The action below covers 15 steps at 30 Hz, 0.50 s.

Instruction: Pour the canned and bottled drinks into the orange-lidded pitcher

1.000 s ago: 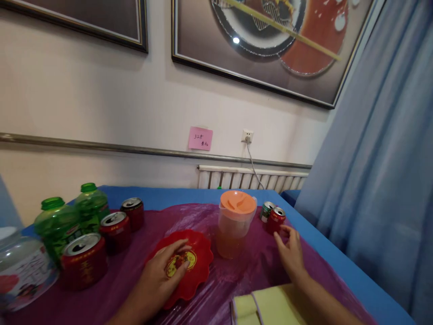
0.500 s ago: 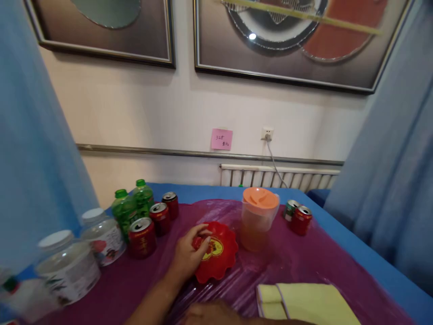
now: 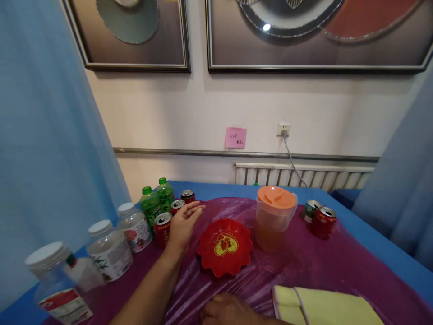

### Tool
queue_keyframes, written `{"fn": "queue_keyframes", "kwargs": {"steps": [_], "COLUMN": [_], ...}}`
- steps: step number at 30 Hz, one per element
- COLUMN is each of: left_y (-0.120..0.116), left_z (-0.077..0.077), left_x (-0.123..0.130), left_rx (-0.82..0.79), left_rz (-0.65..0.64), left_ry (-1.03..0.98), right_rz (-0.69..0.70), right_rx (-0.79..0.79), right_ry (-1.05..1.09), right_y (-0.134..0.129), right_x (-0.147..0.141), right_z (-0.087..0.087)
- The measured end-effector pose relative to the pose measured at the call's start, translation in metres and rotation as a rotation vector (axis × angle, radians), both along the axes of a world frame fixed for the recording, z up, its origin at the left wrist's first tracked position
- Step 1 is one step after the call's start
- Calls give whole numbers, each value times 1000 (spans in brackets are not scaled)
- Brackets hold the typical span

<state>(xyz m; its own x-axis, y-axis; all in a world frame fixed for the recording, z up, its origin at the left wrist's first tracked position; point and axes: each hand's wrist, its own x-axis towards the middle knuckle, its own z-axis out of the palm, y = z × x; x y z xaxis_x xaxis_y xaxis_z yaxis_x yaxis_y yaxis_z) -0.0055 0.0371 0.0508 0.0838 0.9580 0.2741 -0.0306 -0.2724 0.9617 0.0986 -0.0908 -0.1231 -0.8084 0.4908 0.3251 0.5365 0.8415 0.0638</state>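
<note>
My left hand (image 3: 182,225) is raised beside the red cans, its fingers stretched out and apart from the thumb, with nothing visible in it. Behind it, partly hidden, stands a red can (image 3: 163,229) with an opened top. To the right of this hand sits a red scalloped plate (image 3: 206,259) with a yellow heart-shaped print. My right hand (image 3: 226,309) rests low on the purple cover in front of the plate, fingers curled in and nothing visible in them. Right of the plate stands a clear pitcher (image 3: 270,225) with an orange lid and amber liquid.
Two green bottles (image 3: 150,210) and several white-lidded jars (image 3: 110,253) line the left side. Another red can (image 3: 324,222) and a green can (image 3: 310,211) stand at the right. A folded yellow cloth (image 3: 331,307) lies at front right on the purple plastic cover (image 3: 352,266).
My left hand has moved left and up, from over the plate to beside the red cans. My right hand stays low on the cover. The view has shifted left.
</note>
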Motion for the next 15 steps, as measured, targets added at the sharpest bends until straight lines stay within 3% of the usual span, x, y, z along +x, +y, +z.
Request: {"fn": "queue_keyframes", "kwargs": {"steps": [7,12,15], "left_y": [10,12,9], "left_z": [13,13,9], "left_x": [-7,-22,-43], "left_rx": [36,82,205], "left_rz": [81,136,275], "left_ry": [47,109,339], "right_rz": [-36,-139,-144], "right_rx": [-6,104,160], "right_ry": [-43,-7,33], "right_y": [-4,-11,-11], "right_x": [2,-2,-6], "right_z": [5,3,0]}}
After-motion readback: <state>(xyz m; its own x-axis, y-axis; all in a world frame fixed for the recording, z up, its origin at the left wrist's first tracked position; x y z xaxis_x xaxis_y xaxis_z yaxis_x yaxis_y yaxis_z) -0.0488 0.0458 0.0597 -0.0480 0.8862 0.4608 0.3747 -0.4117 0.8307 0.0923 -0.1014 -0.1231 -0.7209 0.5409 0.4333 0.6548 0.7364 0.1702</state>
